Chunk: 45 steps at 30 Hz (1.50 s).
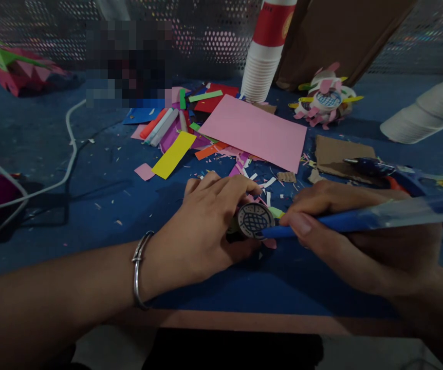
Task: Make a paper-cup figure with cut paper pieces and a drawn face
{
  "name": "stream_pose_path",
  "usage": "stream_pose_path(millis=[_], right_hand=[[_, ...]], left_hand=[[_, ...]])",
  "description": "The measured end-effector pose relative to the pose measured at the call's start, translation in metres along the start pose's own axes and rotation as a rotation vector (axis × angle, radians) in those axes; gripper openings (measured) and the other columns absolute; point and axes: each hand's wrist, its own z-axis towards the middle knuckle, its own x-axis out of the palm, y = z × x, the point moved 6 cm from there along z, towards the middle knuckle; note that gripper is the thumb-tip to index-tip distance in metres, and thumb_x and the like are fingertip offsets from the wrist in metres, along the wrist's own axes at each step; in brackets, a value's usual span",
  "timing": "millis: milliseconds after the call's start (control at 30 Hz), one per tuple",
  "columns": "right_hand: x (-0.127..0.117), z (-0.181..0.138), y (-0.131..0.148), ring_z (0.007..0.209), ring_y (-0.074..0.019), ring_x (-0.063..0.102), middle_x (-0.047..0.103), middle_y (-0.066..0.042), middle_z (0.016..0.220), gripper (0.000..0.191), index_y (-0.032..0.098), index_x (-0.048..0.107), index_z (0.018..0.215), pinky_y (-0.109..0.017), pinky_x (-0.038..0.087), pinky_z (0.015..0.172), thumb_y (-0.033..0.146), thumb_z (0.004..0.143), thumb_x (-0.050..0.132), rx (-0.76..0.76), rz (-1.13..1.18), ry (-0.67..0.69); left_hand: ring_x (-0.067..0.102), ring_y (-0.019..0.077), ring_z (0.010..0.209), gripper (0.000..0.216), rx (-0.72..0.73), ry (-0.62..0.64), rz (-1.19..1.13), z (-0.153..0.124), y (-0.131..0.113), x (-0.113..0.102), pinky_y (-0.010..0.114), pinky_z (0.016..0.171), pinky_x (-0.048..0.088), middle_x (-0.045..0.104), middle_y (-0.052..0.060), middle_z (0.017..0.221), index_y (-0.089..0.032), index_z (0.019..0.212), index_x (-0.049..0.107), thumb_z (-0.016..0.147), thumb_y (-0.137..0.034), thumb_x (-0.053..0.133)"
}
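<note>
Near the table's front edge, my left hand (209,226) is closed around a small paper craft (255,220). Its round, light face carries a dark grid drawing and is turned toward me, while pink and green paper bits stick out at its sides. A blue pen (340,221) with a clear barrel is pinched in my right hand (364,241), its tip at the lower right of the drawn face. My left fingers hide much of the craft's body. Behind my hands lies a pink paper sheet (256,131), with a yellow paper strip (174,154) to its left.
Stacked paper cups (265,56) stand at the back, and another cup stack (424,113) lies at right. A similar decorated craft (324,97) sits behind a cardboard piece (340,151). Paper scraps litter the middle. A white cable (69,139) crosses the left; scissors (391,172) lie at right.
</note>
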Motion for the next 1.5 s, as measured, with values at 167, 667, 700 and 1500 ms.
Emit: stream_pose_path(millis=[167, 667, 700, 1500], right_hand=[[-0.0006, 0.0, -0.0005, 0.049, -0.0114, 0.06, 0.065, 0.001, 0.06, 0.021, 0.023, 0.06, 0.074, -0.025, 0.044, 0.041, 0.006, 0.086, 0.059, -0.011, -0.031, 0.027], [-0.003, 0.0014, 0.0003, 0.046, -0.0082, 0.056, 0.063, 0.002, 0.058, 0.02, 0.02, 0.058, 0.07, -0.022, 0.042, 0.041, 0.005, 0.082, 0.058, -0.012, -0.043, 0.01], [-0.0033, 0.0012, 0.0001, 0.047, -0.0082, 0.057, 0.063, 0.002, 0.059, 0.019, 0.02, 0.058, 0.071, -0.022, 0.042, 0.042, 0.005, 0.082, 0.058, -0.011, -0.055, 0.004], [-0.0054, -0.002, -0.0017, 0.049, -0.0052, 0.056, 0.064, 0.003, 0.061, 0.021, 0.021, 0.06, 0.071, -0.022, 0.04, 0.044, 0.007, 0.086, 0.057, -0.009, -0.118, -0.042]], left_hand=[[0.055, 0.0283, 0.108, 0.051, 0.001, -0.002, 0.001, -0.001, 0.0, 0.0001, 0.041, 0.087, 0.032, 0.069, 0.003, 0.118, -0.025, 0.124, 0.055, 0.084, -0.049, 0.075], [0.053, 0.0266, 0.105, 0.049, 0.004, 0.0, -0.014, -0.001, 0.0007, 0.0002, 0.04, 0.084, 0.031, 0.068, 0.001, 0.113, -0.025, 0.122, 0.055, 0.082, -0.041, 0.077], [0.053, 0.0267, 0.105, 0.048, 0.005, -0.001, -0.011, -0.001, 0.0005, 0.0004, 0.04, 0.084, 0.031, 0.068, 0.001, 0.113, -0.025, 0.122, 0.055, 0.083, -0.043, 0.076], [0.056, 0.0254, 0.108, 0.05, 0.004, -0.029, 0.006, -0.0019, 0.0011, 0.0015, 0.039, 0.087, 0.032, 0.069, -0.001, 0.114, -0.024, 0.121, 0.056, 0.082, -0.045, 0.078]])
